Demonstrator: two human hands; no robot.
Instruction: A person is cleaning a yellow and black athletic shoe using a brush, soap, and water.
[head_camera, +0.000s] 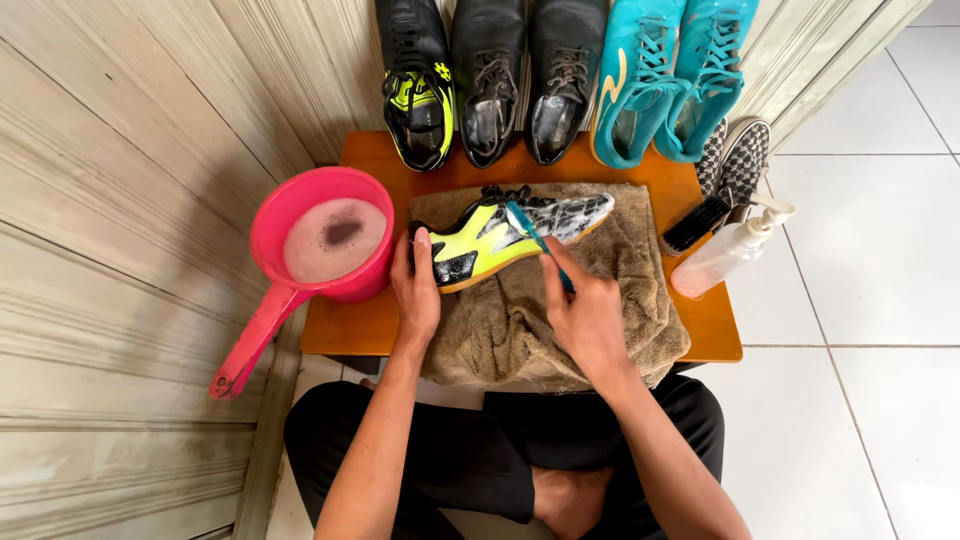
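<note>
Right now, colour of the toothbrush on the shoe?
Teal-blue toothbrush, held in the right hand; head view shows it.

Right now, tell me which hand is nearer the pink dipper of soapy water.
Left. The left hand holds the heel of the neon shoe, right beside the pink dipper. The right hand, gripping a teal brush, is farther away, on the shoe's other side.

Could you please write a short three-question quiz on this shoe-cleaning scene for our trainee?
1. True or false: the left hand steadies the heel of the yellow shoe.
2. What does the right hand hold?
A. a toothbrush
B. a sponge
C. a knife
3. Fill in: the yellow shoe lies on a brown ____.

Key: 1 true; 2 A; 3 towel. Extra for discussion: the pink dipper holds foamy water, left of the shoe.
</note>
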